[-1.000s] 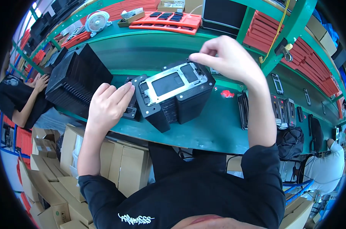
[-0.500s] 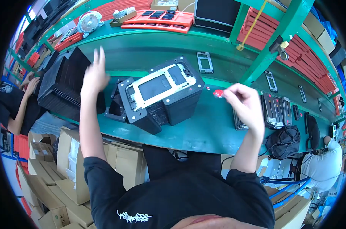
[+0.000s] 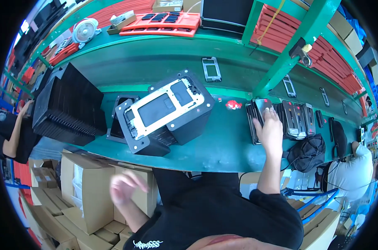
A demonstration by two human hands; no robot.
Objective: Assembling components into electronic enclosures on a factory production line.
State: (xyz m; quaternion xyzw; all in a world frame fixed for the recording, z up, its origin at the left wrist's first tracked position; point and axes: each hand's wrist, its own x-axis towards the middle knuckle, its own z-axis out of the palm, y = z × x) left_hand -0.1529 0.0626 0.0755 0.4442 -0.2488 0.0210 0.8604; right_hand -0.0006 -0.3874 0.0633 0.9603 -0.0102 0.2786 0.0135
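My right hand (image 3: 271, 131) lies on a stack of dark, flat phone-sized panels (image 3: 260, 105), its fingers stretched over the top one and the thumb spread along the near left side. Smeared by motion, my left hand (image 3: 127, 187) is in front of the bench over cardboard boxes. Its fingers look loosely bent and apart, with nothing visible in them. A pale metal phone frame (image 3: 149, 125) rests on a black block-like stack of trays (image 3: 193, 125) with corner holes. On the green bench between this and my right hand lies a small crumpled red piece (image 3: 233, 105).
Tall black trays (image 3: 64, 108) stand at left beside another person's arm (image 3: 16, 129). Loose metal frames (image 3: 212, 69) lie on the back strip. A green post (image 3: 295, 50) rises at right. More panels (image 3: 297, 118) and a black bag (image 3: 307, 154) lie beyond my right hand.
My right hand has let go of the red piece, now on the bench, and moved onto the panel stack. My left hand has drawn back from beside the black trays toward my body.
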